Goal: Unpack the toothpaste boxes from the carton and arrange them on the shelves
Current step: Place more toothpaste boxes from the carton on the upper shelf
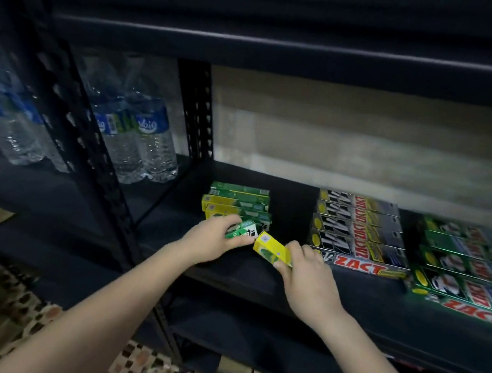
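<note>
1. Dark metal shelving (pixel 259 281) fills the view, and patterned floor shows below its front edge; the carton itself is not clearly in sight (a brown cardboard edge at the bottom may be it, but you cannot be sure).
2. Your right hand (pixel 307 285) pinches a yellow box (pixel 271 250) by its near end, tilted with the far end raised, probably so you can swing it into line with the row.
3. Your left hand (pixel 212 240) curls round a green box (pixel 242 229), holding it at the near side of the small pile, likely to seat it there.
4. Just behind lies that pile of small green-and-yellow boxes (pixel 237 202): three show clearly, laid flat and side by side so the printed faces look up.
5. To the right, well apart, five silver ZACT boxes (pixel 357 230) lie in a tidy row, long sides touching.
6. Farther right, green ZACT boxes (pixel 468 265) sit the same way; you can count about five, though blur hides the edges.
7. Beyond the upright, on the neighbouring bay, water bottles (pixel 141 137) stand: at least four, more blurred at left.
</note>
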